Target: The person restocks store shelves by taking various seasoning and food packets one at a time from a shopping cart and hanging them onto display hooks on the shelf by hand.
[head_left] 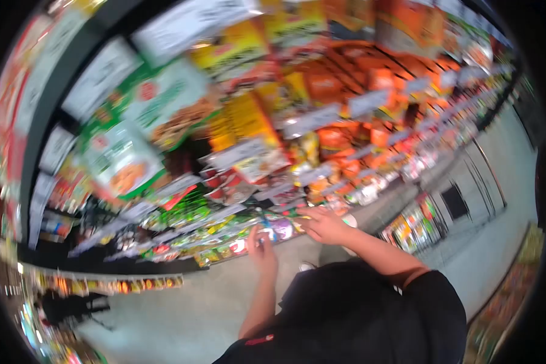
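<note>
Two bare hands reach to the low front of the shelves, apart from each other, with a purple-and-white pack (282, 229) between them. The left hand (262, 247) has its fingers raised and partly bent beside the pack; the right hand (324, 225) comes in from the other side, fingers stretched toward the same row. Whether either has closed on anything, I cannot tell through the blur. It looks to me like handling or sorting through the small goods, and getting a sure hold of that pack would call for fingertips on its edges without dragging its neighbours.

Around the hands, small colourful packets sit close together. Just beyond and to the left of them are green packets (185, 209); higher up on that side hang or stand big green-and-white bags (127, 170). Yellow packs (239, 124) are above the hands, and orange bags (333, 139) run up and off to the right. Price labels (312, 121) line the shelf fronts, and the crowded rows leave the fingers little room from above.

Right of the right hand, beyond the forearm, more packs (412, 224) stand low down near the grey floor (479, 242). Far off to the left, a dark-clothed person (67, 306) is too blurred to make out well.
</note>
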Demonstrator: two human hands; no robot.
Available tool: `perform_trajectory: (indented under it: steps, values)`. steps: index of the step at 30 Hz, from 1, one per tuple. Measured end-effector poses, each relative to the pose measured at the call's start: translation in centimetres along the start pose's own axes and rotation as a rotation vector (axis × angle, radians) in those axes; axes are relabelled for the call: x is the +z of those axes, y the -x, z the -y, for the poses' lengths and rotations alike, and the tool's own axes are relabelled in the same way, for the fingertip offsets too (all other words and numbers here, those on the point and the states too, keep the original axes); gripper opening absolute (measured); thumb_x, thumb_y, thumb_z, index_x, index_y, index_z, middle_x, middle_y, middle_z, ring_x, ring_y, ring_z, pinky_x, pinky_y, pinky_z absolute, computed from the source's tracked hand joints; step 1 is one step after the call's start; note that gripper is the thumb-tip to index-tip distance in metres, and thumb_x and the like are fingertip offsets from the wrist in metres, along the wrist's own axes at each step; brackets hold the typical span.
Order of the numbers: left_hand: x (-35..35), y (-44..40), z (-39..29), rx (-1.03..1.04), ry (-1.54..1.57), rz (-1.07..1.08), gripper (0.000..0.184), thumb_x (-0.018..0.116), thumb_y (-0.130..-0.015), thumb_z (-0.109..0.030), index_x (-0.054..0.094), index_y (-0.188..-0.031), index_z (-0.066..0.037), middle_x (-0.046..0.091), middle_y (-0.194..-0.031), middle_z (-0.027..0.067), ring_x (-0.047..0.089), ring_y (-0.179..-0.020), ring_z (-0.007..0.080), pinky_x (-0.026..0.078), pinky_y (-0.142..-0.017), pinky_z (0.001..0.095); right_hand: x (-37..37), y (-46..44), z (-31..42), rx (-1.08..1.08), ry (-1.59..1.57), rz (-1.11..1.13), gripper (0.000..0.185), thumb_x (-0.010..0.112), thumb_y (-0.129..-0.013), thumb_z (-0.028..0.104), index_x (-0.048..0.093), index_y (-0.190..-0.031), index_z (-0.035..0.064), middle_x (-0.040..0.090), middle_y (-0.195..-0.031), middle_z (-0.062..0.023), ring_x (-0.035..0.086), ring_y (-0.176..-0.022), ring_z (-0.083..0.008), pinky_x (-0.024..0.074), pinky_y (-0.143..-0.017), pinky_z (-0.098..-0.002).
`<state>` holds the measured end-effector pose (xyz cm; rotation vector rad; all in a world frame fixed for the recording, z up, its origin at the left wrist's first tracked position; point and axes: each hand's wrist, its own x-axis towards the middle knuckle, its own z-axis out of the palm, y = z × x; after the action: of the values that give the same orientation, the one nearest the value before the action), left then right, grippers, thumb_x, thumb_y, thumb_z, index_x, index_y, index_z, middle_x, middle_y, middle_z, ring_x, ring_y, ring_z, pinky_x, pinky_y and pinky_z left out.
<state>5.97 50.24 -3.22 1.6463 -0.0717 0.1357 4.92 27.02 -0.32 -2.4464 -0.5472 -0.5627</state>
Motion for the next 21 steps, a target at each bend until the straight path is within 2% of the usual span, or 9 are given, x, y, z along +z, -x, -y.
perform_trajectory:
  steps: [3,5,7,9,11,15,17,19,21]
  values:
    - [-0.1,2.0,3.4,0.173,-0.246,0.145,0.035,0.049,-0.094,-0.001,0.051,-0.129,-0.001,0.060,-0.111,0.0111,0.056,-0.076,0.0082,0.049,-0.067,0.0232,-0.8,9.0,-2.5,0.220,0.009,0.458,0.019,0.059,-0.089,0.026,0.064,-0.091,0.0074,0.063,-0.093,-0.0096,0.063,-0.085,-0.0305,0.0503,-0.079,-0.0418]
    - [0.5,3.7,2.6,-0.088,-0.161,0.290,0.035,0.046,-0.093,0.002,0.052,-0.127,0.000,0.059,-0.112,0.0103,0.054,-0.069,0.0077,0.047,-0.060,0.0224,-0.2,14.7,-3.6,0.507,0.028,0.527,0.025,0.056,-0.092,0.027,0.062,-0.084,0.0045,0.061,-0.085,-0.0113,0.063,-0.080,-0.0331,0.0509,-0.074,-0.0441]
    - [2.5,3.9,3.4,-0.055,-0.165,0.368,0.035,0.046,-0.093,0.001,0.053,-0.126,-0.002,0.059,-0.112,0.0094,0.052,-0.067,0.0066,0.046,-0.057,0.0226,0.3,19.1,-3.6,0.633,0.033,0.409,0.028,0.054,-0.093,0.028,0.061,-0.082,0.0036,0.060,-0.084,-0.0123,0.063,-0.079,-0.0339,0.0508,-0.074,-0.0447]
    - [4.0,3.6,3.2,-0.188,-0.431,0.627,0.033,0.050,-0.093,-0.004,0.055,-0.126,-0.004,0.055,-0.115,0.0116,0.060,-0.075,0.0152,0.050,-0.064,0.0274,0.8,21.8,-3.9,0.705,0.041,0.296,0.031,0.052,-0.095,0.029,0.060,-0.080,0.0026,0.060,-0.084,-0.0132,0.063,-0.079,-0.0346,0.0508,-0.074,-0.0452]
    - [7.2,3.8,3.1,-0.133,-0.449,0.666,0.031,0.055,-0.093,-0.008,0.058,-0.123,-0.004,0.058,-0.111,0.0106,0.060,-0.075,0.0167,0.051,-0.063,0.0292,1.1,23.7,-3.8,0.809,-0.058,0.393,0.027,0.053,-0.093,0.027,0.060,-0.089,0.0018,0.060,-0.088,-0.0148,0.063,-0.080,-0.0360,0.0511,-0.075,-0.0448]
    - [14.5,4.4,1.2,0.020,-0.537,1.014,0.025,0.063,-0.089,-0.016,0.063,-0.111,-0.005,0.062,-0.083,0.0090,0.059,-0.067,0.0187,0.048,-0.059,0.0313,-1.4,25.4,-3.2,0.804,-0.115,0.513,0.022,0.056,-0.089,0.019,0.058,-0.102,0.0016,0.059,-0.098,-0.0158,0.062,-0.086,-0.0361,0.0515,-0.076,-0.0433]
    - [18.3,5.0,0.9,0.060,-0.638,1.158,0.023,0.065,-0.087,-0.018,0.065,-0.106,-0.005,0.060,-0.072,0.0081,0.058,-0.063,0.0191,0.046,-0.057,0.0322,-3.1,27.1,-3.2,0.827,-0.097,-0.048,0.027,0.059,-0.085,0.011,0.056,-0.110,0.0011,0.059,-0.100,-0.0159,0.060,-0.093,-0.0355,0.0511,-0.079,-0.0425]
    - [22.1,6.2,1.1,0.188,-0.593,1.253,0.014,0.067,-0.087,-0.014,0.065,-0.094,-0.002,0.049,-0.057,0.0034,0.048,-0.053,0.0099,0.040,-0.051,0.0264,-5.2,28.8,-3.9,0.933,-0.011,-0.291,0.026,0.058,-0.087,0.008,0.056,-0.111,0.0002,0.059,-0.102,-0.0170,0.059,-0.096,-0.0361,0.0502,-0.081,-0.0414]
    - [25.9,8.1,2.4,0.229,-0.561,1.286,0.014,0.068,-0.085,-0.012,0.064,-0.094,-0.002,0.053,-0.066,0.0042,0.049,-0.055,0.0103,0.039,-0.051,0.0265,-6.1,31.2,-5.9,1.040,0.084,-0.579,0.021,0.058,-0.087,0.009,0.057,-0.107,0.0015,0.058,-0.103,-0.0181,0.058,-0.093,-0.0380,0.0496,-0.078,-0.0440]
